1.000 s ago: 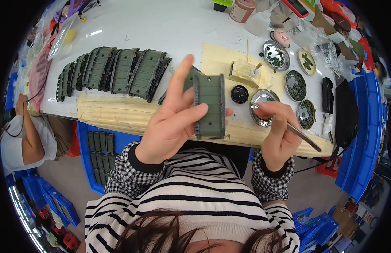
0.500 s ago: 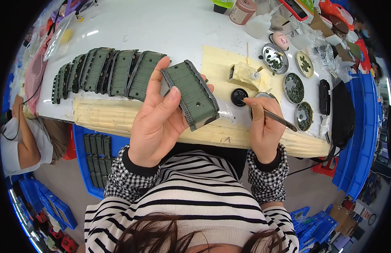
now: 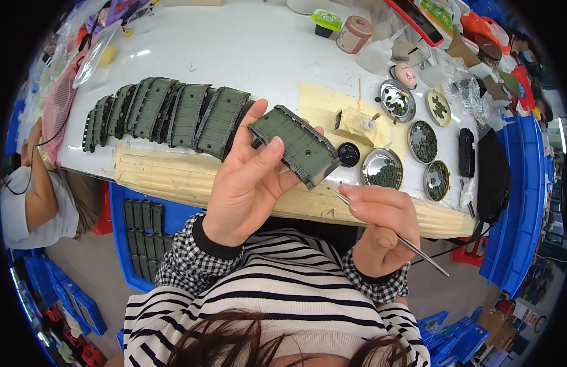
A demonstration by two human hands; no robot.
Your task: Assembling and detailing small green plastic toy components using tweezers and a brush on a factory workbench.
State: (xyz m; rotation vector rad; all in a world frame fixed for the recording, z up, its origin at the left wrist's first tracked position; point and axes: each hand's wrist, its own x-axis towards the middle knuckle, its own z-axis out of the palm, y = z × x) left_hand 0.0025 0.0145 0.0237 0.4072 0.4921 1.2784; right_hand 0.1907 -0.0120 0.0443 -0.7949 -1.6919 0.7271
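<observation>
My left hand (image 3: pixel 244 189) holds up a dark green rectangular model hull piece (image 3: pixel 296 145) with ribbed, track-like strips along its long edges. The thumb presses on its top face and the fingers support it from beneath. Slim metal tweezers (image 3: pixel 425 255) are pinched in my right hand (image 3: pixel 384 229). Their tip is beside the piece's near right corner; whether it grips a tiny part is too small to tell. Several similar green hull pieces (image 3: pixel 219 119) stand in a leaning row on the table to the left.
Round dishes of small green parts, such as a metal tin (image 3: pixel 382 169), sit at the right with a small black pot (image 3: pixel 348 154) and a tape-wrapped block (image 3: pixel 369 124). A blue crate (image 3: pixel 121 244) of dark pieces lies below the table. Another person's arm (image 3: pixel 42 196) rests at the left.
My right hand has drawn back from beside the black pot and dishes toward me, bringing the tweezers' tip near the hull piece. The whole view has shifted slightly; my left hand keeps its hold.
</observation>
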